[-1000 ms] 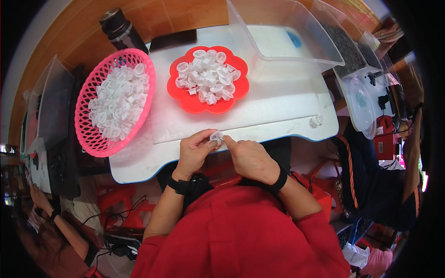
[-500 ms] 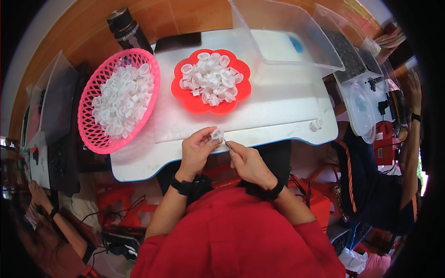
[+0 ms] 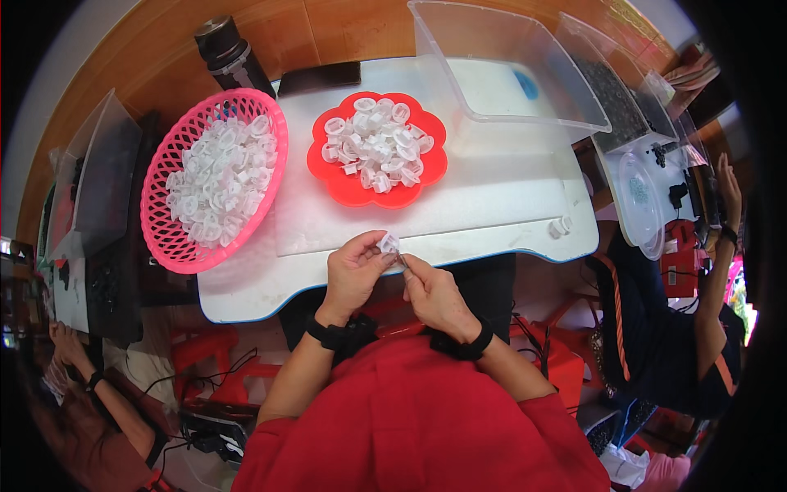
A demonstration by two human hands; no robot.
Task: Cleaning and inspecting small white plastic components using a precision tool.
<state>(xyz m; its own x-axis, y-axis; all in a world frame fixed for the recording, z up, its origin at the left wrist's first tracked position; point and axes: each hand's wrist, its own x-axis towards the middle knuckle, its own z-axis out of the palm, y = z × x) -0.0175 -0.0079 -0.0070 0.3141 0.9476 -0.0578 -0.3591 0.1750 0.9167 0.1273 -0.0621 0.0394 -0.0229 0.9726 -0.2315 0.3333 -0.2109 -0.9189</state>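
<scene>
Just off the table's near edge, my left hand (image 3: 352, 272) pinches a small white translucent plastic part (image 3: 389, 243) between thumb and fingers. My right hand (image 3: 440, 300) is closed around a thin metal tool (image 3: 402, 261), whose tip meets the part's lower side; its exact kind is too small to tell. Beyond my hands, a red flower-shaped dish (image 3: 348, 192) bears a heap of similar white parts (image 3: 379, 143). To the left, a pink lattice basket (image 3: 156, 197), tilted, is filled with many more of them.
A clear plastic bin (image 3: 525, 121) stands at the table's far right. Behind the basket are a dark flask (image 3: 234, 57) and a flat black object (image 3: 320, 77). Two loose white parts (image 3: 560, 226) lie near the right corner. Other people's arms (image 3: 711, 287) show on both sides.
The white part has turned in my left fingers and now shows a squarer side. Both hands stay close together, and the whole view has shifted slightly.
</scene>
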